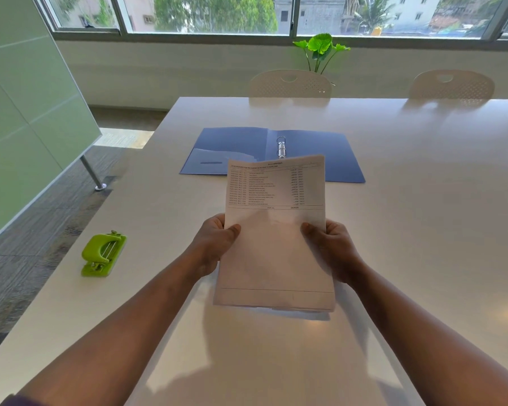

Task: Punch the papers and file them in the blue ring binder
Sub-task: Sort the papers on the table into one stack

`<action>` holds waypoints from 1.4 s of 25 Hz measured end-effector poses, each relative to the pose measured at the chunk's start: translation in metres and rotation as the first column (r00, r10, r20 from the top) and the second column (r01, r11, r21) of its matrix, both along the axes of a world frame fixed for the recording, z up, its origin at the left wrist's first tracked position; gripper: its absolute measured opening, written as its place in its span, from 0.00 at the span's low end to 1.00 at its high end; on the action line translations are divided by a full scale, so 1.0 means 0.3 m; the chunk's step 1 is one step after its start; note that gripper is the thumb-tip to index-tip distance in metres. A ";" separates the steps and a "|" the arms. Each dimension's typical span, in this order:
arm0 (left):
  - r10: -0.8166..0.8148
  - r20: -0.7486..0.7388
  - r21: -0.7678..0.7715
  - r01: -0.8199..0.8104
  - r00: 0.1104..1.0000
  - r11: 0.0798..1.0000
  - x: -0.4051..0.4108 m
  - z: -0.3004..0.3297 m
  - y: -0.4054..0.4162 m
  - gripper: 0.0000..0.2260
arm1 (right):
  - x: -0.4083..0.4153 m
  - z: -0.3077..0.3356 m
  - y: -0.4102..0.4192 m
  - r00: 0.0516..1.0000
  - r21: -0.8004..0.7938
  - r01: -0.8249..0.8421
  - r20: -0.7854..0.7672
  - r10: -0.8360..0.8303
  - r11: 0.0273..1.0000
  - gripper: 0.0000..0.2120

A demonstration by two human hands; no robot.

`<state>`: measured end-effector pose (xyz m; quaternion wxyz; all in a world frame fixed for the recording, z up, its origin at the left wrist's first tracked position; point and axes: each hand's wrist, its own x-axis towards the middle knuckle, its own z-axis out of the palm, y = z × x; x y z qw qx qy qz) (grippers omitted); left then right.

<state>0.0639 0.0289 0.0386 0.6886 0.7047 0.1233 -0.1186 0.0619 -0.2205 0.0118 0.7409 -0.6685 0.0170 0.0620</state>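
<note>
A stack of printed papers (276, 247) is held up above the white table (423, 200), tilted toward me. My left hand (214, 244) grips its left edge, thumb on top. My right hand (332, 247) grips the right edge the same way. Behind the papers the blue ring binder (235, 145) lies open and flat, its metal rings (281, 147) upright at the spine. A green hole punch (103, 254) sits on the table to the left, near the table's left edge, apart from both hands.
Two white chairs (289, 83) (452, 85) stand at the table's far side. A green plant (320, 49) rises behind them below the window. A green partition on a metal leg (93, 174) stands at the left, beyond the table edge.
</note>
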 end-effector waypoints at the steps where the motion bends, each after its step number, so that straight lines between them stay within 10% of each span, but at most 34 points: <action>1: 0.001 -0.004 -0.010 -0.001 1.000 1.000 0.000 -0.002 0.001 0.10 | -0.002 0.007 -0.003 1.000 0.003 -0.011 0.001 0.011 1.000 0.07; 10: 0.017 0.060 0.013 -0.018 0.998 1.000 -0.006 0.007 -0.004 0.10 | -0.010 0.039 -0.013 0.998 0.025 -0.039 -0.038 0.040 0.999 0.07; 18: 0.061 0.632 0.067 -0.133 0.773 0.989 -0.014 0.160 -0.022 0.12 | 0.025 0.276 -0.003 0.940 0.031 0.044 0.336 -0.052 0.999 0.19; 35: 0.054 0.516 -0.001 -0.062 0.855 0.998 -0.004 0.067 -0.035 0.12 | 0.015 0.170 0.005 0.984 -0.123 0.069 0.169 -0.048 0.990 0.13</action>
